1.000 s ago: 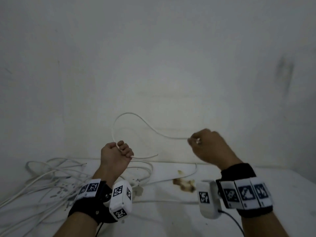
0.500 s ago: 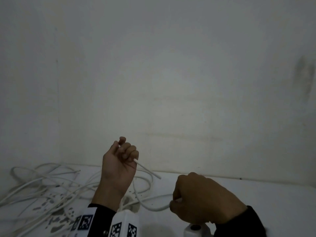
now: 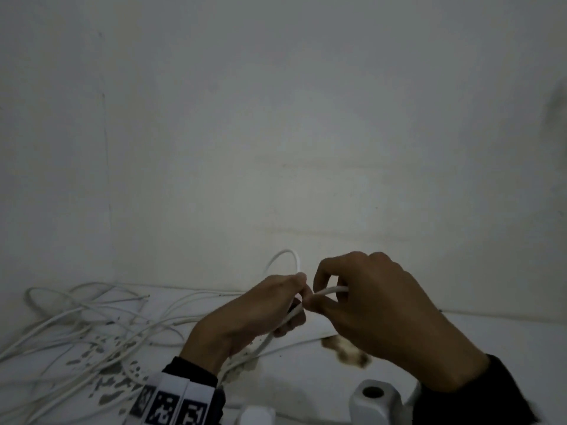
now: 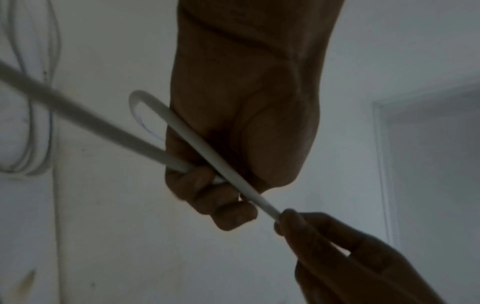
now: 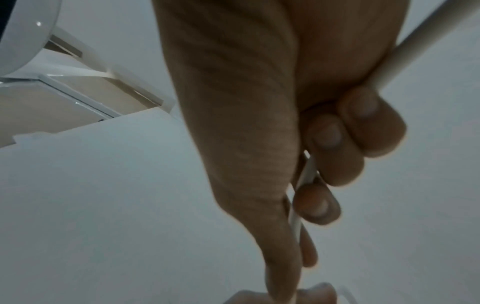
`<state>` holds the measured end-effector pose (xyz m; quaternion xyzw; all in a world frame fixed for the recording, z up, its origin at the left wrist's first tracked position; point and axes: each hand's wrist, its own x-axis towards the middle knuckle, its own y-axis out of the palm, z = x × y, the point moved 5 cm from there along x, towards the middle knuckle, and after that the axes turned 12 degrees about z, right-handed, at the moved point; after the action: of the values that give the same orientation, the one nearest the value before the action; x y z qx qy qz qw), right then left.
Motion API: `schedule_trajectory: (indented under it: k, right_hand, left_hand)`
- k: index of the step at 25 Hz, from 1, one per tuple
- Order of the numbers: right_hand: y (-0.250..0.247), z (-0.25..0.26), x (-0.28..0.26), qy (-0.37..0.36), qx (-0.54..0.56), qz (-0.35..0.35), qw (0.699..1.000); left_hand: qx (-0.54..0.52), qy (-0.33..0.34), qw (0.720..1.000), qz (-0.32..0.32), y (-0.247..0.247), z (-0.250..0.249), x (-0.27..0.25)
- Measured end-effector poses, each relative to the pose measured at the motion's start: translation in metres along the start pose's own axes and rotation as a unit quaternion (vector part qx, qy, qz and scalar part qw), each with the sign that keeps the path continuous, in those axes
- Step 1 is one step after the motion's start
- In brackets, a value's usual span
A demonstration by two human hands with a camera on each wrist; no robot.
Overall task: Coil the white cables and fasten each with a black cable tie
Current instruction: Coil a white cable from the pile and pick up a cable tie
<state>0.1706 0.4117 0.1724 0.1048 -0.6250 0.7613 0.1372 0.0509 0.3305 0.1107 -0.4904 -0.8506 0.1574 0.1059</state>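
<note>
1. Here the two hands meet just above the white counter, close to the pale wall.
2. The left hand is clenched round a white cable, which loops up above its fingers and also trails down from it toward the counter.
3. The right hand pinches the same cable between thumb and curled fingers, touching the left hand's fingertips.
4. In the left wrist view, the cable bends into a tight hook beside the palm.
5. A loose tangle of white cables lies on the counter to the left.
6. A brown stain marks the counter under the right hand.
</note>
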Motion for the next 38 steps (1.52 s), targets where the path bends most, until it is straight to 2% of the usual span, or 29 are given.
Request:
schedule_trajectory:
  k: [4, 7, 10, 13, 16, 18, 19, 21, 23, 25, 28, 30, 32, 34, 36, 38]
  right_hand:
    - [-0.013, -0.016, 0.001, 0.05, 0.033, -0.123, 0.991]
    - [-0.022, -0.04, -0.005, 0.112, 0.102, -0.234, 0.96]
    - [-0.017, -0.051, -0.003, 0.119, 0.121, -0.27, 0.948]
    - [-0.016, -0.052, -0.002, 0.099, 0.118, -0.307, 0.939]
    - [-0.021, -0.062, -0.006, 0.121, 0.123, -0.345, 0.923]
    - [-0.021, -0.066, -0.004, 0.123, 0.102, -0.333, 0.929]
    - [-0.018, -0.07, -0.001, 0.121, 0.09, -0.305, 0.94]
    - [-0.006, -0.076, 0.01, 0.111, 0.083, -0.211, 0.968]
    - [0.005, -0.077, 0.018, 0.081, 0.137, -0.113, 0.981]
    - [0.012, -0.073, 0.017, 0.06, 0.245, -0.023, 0.967]
    - [0.016, -0.061, 0.012, -0.006, 0.356, 0.092, 0.93]
    - [0.01, -0.053, 0.011, -0.049, 0.386, 0.075, 0.918]
    - [0.01, -0.049, 0.013, -0.051, 0.419, 0.023, 0.906]
    - [0.016, -0.043, 0.017, -0.047, 0.441, -0.002, 0.896]
    - [0.023, -0.04, 0.019, -0.062, 0.459, -0.029, 0.886]
    - [0.031, -0.044, 0.022, -0.063, 0.465, -0.051, 0.882]
  left_hand:
    - [0.025, -0.002, 1.0, -0.001, 0.004, 0.0, 0.0]
    - [0.048, 0.051, 0.996, -0.061, 0.005, -0.008, 0.003]
    - [0.097, 0.084, 0.983, -0.129, 0.006, -0.011, 0.008]
    - [0.059, 0.075, 0.99, -0.103, 0.004, -0.007, 0.009]
    - [0.086, 0.091, 0.983, -0.132, -0.003, -0.007, 0.005]
    - [0.048, 0.091, 0.982, -0.157, -0.008, -0.003, 0.004]
    - [-0.003, 0.086, 0.983, -0.162, -0.01, -0.001, 0.004]
    - [-0.145, 0.081, 0.974, -0.151, -0.011, 0.004, 0.004]
    - [-0.299, 0.1, 0.94, -0.132, -0.012, 0.009, 0.003]
    - [-0.415, 0.127, 0.895, -0.106, -0.015, 0.008, 0.002]
    - [-0.506, 0.17, 0.844, -0.057, -0.022, 0.004, -0.001]
    - [-0.52, 0.191, 0.833, -0.007, -0.024, 0.001, -0.004]
    - [-0.515, 0.193, 0.834, 0.044, -0.023, 0.0, -0.005]
    - [-0.503, 0.186, 0.84, 0.082, -0.017, -0.003, -0.007]
    - [-0.488, 0.163, 0.854, 0.081, -0.012, -0.006, -0.01]
    - [-0.464, 0.131, 0.875, 0.05, -0.009, -0.005, -0.01]
